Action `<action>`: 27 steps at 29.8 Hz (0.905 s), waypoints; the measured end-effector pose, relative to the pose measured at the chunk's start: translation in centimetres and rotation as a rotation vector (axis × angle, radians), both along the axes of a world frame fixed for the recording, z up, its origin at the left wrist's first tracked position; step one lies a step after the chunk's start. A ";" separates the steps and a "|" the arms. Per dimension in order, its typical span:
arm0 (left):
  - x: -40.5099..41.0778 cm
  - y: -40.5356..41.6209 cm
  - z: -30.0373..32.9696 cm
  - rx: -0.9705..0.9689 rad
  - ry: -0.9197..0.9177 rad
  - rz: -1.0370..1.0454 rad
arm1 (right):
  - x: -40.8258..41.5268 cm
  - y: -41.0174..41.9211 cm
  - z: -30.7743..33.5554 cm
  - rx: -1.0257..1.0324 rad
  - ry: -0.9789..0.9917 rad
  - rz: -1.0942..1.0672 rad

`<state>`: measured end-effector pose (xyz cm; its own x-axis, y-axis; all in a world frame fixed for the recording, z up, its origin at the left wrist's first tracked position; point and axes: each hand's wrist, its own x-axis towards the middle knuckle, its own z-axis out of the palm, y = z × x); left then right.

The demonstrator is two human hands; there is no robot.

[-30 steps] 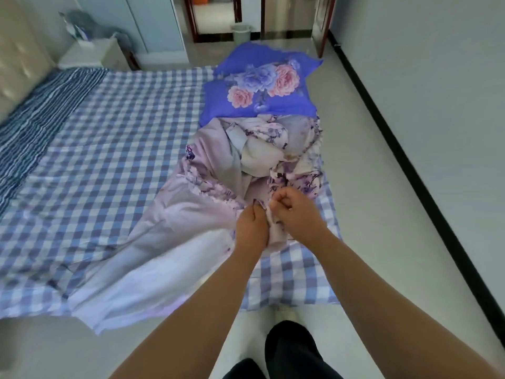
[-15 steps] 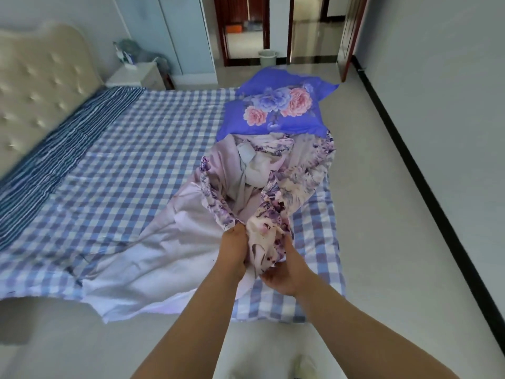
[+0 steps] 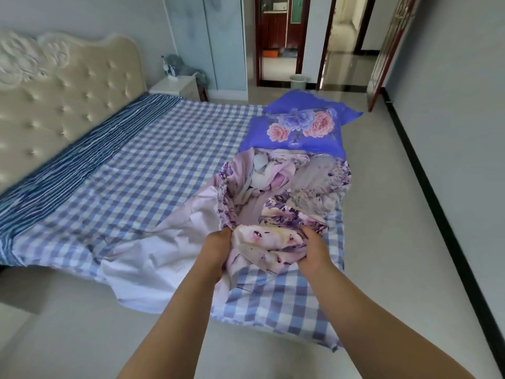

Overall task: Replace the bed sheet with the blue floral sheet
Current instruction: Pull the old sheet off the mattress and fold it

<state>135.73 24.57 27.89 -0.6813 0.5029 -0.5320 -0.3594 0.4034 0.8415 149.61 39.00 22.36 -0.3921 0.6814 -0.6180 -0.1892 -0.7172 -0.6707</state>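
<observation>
Head view shows us both hands, left hand and right hand, clutching the soft, light floral sheet bunched between them; we judge its hem, just beyond our knuckles, the best hold.

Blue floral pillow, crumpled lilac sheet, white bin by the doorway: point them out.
Blue floral pillow [image 3: 297,129]: head view, on its printed flowers.
Crumpled lilac sheet [image 3: 273,187]: head view, on the bunched middle folds.
White bin [image 3: 297,81]: head view, on its side wall.
</observation>
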 end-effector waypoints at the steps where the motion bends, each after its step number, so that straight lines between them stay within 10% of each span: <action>1: -0.6 -1.0 0.3 -0.001 0.005 0.001 | -0.1 -0.7 0.7 0.026 -0.021 0.005; 14: -8.9 -19.6 5.6 0.099 -0.015 0.109 | -4.3 -17.4 7.1 0.544 -0.415 0.158; 22: -10.8 -22.7 6.6 0.205 0.211 0.393 | -1.9 -19.7 16.0 0.506 -0.092 0.389; 27: -7.6 -20.0 9.2 0.320 0.353 0.228 | -2.7 -21.6 19.5 0.858 -0.109 0.738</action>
